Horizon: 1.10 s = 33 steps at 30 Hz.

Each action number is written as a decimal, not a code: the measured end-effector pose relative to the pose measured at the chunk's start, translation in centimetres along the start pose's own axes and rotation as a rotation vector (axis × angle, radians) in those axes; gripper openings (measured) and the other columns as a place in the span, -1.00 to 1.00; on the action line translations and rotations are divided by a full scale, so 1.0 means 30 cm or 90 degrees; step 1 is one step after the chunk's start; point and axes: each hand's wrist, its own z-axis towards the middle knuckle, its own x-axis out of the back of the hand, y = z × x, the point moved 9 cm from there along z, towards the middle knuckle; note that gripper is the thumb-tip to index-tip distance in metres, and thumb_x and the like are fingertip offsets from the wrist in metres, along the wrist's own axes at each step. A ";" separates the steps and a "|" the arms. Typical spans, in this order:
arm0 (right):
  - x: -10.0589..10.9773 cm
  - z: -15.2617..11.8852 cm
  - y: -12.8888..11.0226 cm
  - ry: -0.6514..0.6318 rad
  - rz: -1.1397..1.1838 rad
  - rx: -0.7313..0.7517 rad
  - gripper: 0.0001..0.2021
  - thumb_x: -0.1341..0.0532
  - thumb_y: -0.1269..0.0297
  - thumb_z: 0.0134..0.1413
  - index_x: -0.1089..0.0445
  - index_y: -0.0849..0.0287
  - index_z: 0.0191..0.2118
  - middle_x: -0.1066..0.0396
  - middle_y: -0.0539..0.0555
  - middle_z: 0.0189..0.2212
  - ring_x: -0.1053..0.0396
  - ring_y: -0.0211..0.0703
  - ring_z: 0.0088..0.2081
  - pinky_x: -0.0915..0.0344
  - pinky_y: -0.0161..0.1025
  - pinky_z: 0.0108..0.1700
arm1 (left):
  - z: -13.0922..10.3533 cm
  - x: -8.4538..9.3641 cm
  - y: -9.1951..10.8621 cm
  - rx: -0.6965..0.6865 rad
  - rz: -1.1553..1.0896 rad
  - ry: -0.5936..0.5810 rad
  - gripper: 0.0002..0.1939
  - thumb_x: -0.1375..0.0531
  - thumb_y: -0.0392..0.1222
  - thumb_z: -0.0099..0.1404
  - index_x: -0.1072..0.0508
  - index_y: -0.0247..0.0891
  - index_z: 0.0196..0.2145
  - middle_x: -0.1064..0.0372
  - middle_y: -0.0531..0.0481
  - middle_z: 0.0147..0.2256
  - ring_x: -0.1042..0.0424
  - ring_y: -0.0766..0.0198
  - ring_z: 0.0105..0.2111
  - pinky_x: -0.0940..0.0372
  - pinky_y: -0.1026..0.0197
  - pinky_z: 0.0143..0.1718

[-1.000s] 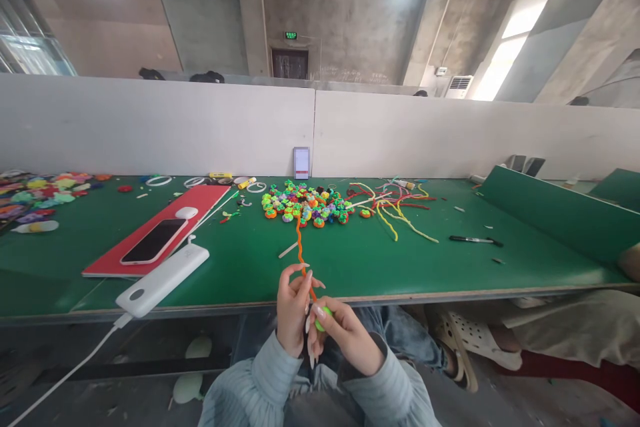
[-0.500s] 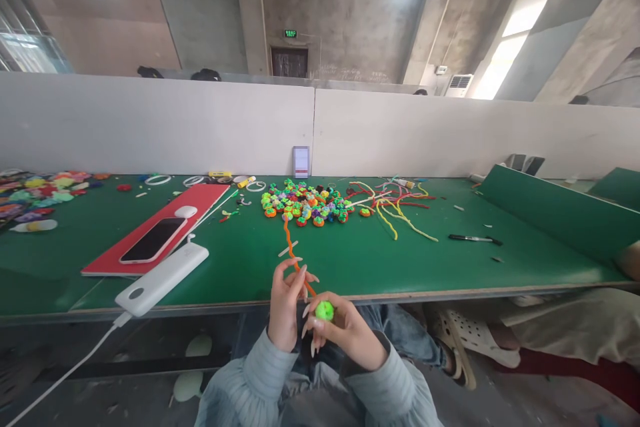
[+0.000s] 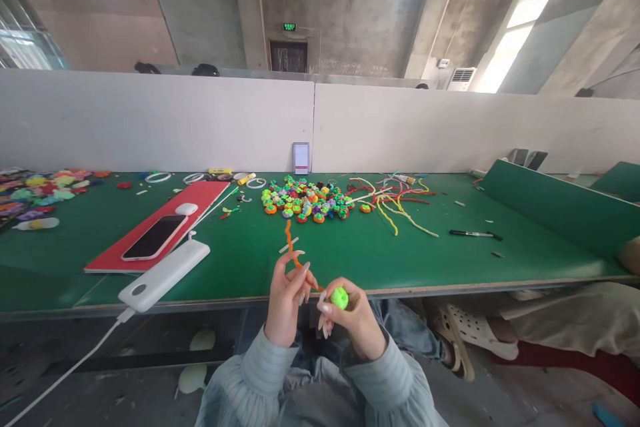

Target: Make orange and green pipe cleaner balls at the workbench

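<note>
Concrete wall rises past a green bench. Near the bench's front edge, the right hand pinches a bright green fuzzy ball between thumb and fingers, while the left hand, just beside it, pinches an orange fuzzy stem that stretches between both hands and bends upward past the left. Beyond its tip lies a heap of multicoloured fuzzy pieces, loose yellow and red stems to the right, a phone on a red folder leftward, and a white partition behind.
</note>
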 end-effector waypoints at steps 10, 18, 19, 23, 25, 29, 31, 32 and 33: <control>0.028 0.015 -0.026 0.138 -0.108 0.069 -0.58 0.01 -0.12 0.09 -0.21 0.17 -0.46 -0.20 -0.10 -0.77 -0.15 -0.36 -0.76 -0.09 -0.40 -0.70 | -0.087 -0.069 0.111 -0.065 0.088 -0.006 -0.42 -0.21 -0.19 0.13 -0.07 -0.13 0.06 -0.36 0.13 -0.55 -0.44 0.28 -0.45 -0.29 0.18 -0.23; 0.054 0.026 0.006 0.231 0.020 -0.010 -0.52 -0.05 -0.23 -0.05 -0.18 0.16 -0.48 -0.06 -0.18 -0.82 0.06 -0.43 -0.82 0.15 -0.43 -0.79 | -0.095 -0.081 0.072 -0.048 0.082 -0.058 -0.53 -0.16 -0.18 0.20 -0.06 -0.16 0.02 -0.39 0.09 -0.46 -0.46 0.28 -0.37 -0.32 0.15 -0.19; 0.054 0.031 0.005 0.237 0.039 -0.011 -0.52 -0.06 -0.23 -0.06 -0.18 0.17 -0.50 -0.06 -0.17 -0.81 0.05 -0.44 -0.80 0.13 -0.44 -0.78 | -0.098 -0.085 0.060 -0.038 0.084 -0.068 -0.52 -0.15 -0.18 0.20 -0.05 -0.16 0.03 -0.40 0.07 -0.45 -0.46 0.26 -0.35 -0.33 0.15 -0.20; 0.031 0.058 0.007 0.201 0.103 -0.033 -0.52 -0.09 -0.23 -0.08 -0.19 0.17 -0.53 -0.02 -0.18 -0.83 0.05 -0.44 -0.81 0.09 -0.45 -0.77 | -0.099 -0.092 0.025 -0.006 0.114 -0.088 -0.52 -0.14 -0.15 0.21 -0.04 -0.17 0.03 -0.42 0.02 -0.41 -0.46 0.23 -0.34 -0.35 0.18 -0.29; 0.019 0.068 0.005 0.167 0.123 -0.037 -0.53 -0.08 -0.23 -0.07 -0.19 0.16 -0.52 0.00 -0.19 -0.85 0.07 -0.43 -0.83 0.08 -0.45 -0.78 | -0.094 -0.096 0.019 0.000 0.124 -0.090 -0.54 -0.14 -0.13 0.21 -0.05 -0.17 0.01 -0.42 0.01 -0.42 -0.46 0.23 -0.36 -0.34 0.22 -0.36; 0.016 0.074 -0.007 0.106 0.113 -0.027 -0.56 -0.05 -0.19 -0.01 -0.23 0.16 -0.46 -0.07 -0.16 -0.84 -0.01 -0.39 -0.82 0.00 -0.43 -0.77 | -0.082 -0.105 0.015 -0.001 0.127 -0.100 -0.57 -0.14 -0.11 0.21 -0.07 -0.20 -0.01 -0.40 0.04 -0.48 -0.45 0.24 -0.40 -0.32 0.27 -0.44; 0.025 0.076 -0.001 0.086 0.097 -0.034 -0.58 -0.04 -0.17 0.02 -0.25 0.15 -0.36 -0.11 -0.16 -0.82 -0.07 -0.37 -0.80 -0.03 -0.44 -0.76 | -0.077 -0.101 0.014 -0.008 0.137 -0.099 -0.60 -0.13 -0.11 0.21 -0.10 -0.22 -0.04 -0.40 0.04 -0.48 -0.44 0.26 -0.43 -0.32 0.26 -0.43; 0.034 0.080 0.004 0.083 0.085 -0.036 -0.59 -0.05 -0.15 0.02 -0.24 0.14 -0.32 -0.13 -0.16 -0.80 -0.10 -0.37 -0.78 -0.05 -0.44 -0.75 | -0.074 -0.096 0.017 -0.017 0.147 -0.094 -0.64 -0.12 -0.11 0.22 -0.12 -0.22 -0.07 -0.40 0.03 -0.47 -0.44 0.27 -0.43 -0.33 0.25 -0.41; 0.043 0.086 0.009 0.080 0.067 -0.038 -0.61 -0.06 -0.14 0.03 -0.24 0.13 -0.31 -0.15 -0.16 -0.78 -0.13 -0.37 -0.77 -0.08 -0.44 -0.74 | -0.069 -0.088 0.023 -0.030 0.160 -0.087 -0.67 -0.12 -0.12 0.22 -0.13 -0.23 -0.09 -0.41 0.02 -0.46 -0.44 0.27 -0.42 -0.33 0.24 -0.38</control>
